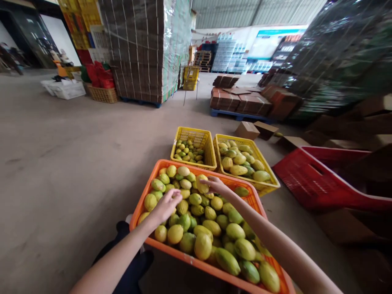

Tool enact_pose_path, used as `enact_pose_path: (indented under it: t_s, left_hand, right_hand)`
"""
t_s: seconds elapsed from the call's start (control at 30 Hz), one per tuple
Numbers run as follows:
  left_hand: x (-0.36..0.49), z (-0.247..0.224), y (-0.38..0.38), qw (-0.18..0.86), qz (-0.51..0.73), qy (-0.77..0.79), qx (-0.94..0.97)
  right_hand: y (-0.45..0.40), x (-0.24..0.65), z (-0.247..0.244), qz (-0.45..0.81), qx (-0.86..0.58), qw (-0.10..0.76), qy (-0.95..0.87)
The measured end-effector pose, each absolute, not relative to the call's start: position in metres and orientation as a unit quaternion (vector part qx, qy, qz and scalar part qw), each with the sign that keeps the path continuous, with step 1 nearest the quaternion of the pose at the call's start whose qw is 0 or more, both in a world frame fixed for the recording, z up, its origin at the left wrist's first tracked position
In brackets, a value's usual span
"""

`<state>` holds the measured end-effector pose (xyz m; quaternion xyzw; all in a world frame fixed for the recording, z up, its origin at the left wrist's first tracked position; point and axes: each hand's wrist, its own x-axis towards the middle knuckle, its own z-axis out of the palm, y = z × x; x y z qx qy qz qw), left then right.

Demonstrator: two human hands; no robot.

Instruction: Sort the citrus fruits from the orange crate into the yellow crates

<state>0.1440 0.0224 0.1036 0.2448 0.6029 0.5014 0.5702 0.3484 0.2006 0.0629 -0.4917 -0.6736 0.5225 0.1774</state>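
An orange crate [196, 261] full of yellow-green fruit stands right in front of me. Over its far side, my right hand [213, 184] has its fingers around a yellow fruit [202, 183]. My left hand [168, 205] is above the fruit in the left part of the crate, its fingers slightly curled; whether anything small is between them is hidden. Beyond the orange crate are two yellow crates: the left one [196, 164] holds smaller fruit, and the right one [266, 190] holds larger fruit.
A red crate [294, 179] stands at the right among cardboard boxes [246, 130]. Farther back are flattened cartons on a blue pallet [225, 114], a tall wrapped stack [137, 49], and a wicker basket [103, 94]. Another wrapped stack [346, 53] rises at the right.
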Motion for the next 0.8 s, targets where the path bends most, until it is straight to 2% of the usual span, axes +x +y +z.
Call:
enact_pose_path:
  t_s: [0.17, 0.23, 0.33, 0.4, 0.47, 0.63, 0.8]
  left_hand:
    - [0.167, 0.115, 0.014, 0.687, 0.555, 0.464, -0.068]
    - [0.175, 0.112, 0.005, 0.704, 0.564, 0.408, -0.142]
    - [0.178, 0.101, -0.005, 0.690, 0.578, 0.380, -0.210]
    - [0.174, 0.093, -0.005, 0.684, 0.583, 0.378, -0.220]
    - [0.169, 0.087, -0.001, 0.682, 0.597, 0.371, -0.204]
    - [0.166, 0.083, 0.010, 0.665, 0.617, 0.378, -0.184]
    - [0.170, 0.077, 0.017, 0.667, 0.612, 0.374, -0.201]
  right_hand:
    - [0.120, 0.320, 0.116, 0.629, -0.416, 0.127, -0.644]
    - [0.101, 0.315, 0.133, 0.550, -0.403, 0.132, -0.720]
    - [0.106, 0.325, 0.134, 0.353, -0.434, 0.164, -0.812]
    - [0.127, 0.336, 0.115, 0.256, -0.496, 0.142, -0.817]
    - [0.151, 0.345, 0.085, 0.191, -0.579, 0.069, -0.790]
    - [0.191, 0.342, 0.003, 0.162, -0.636, 0.018, -0.755]
    - [0.218, 0.318, -0.045, 0.155, -0.673, 0.008, -0.723]
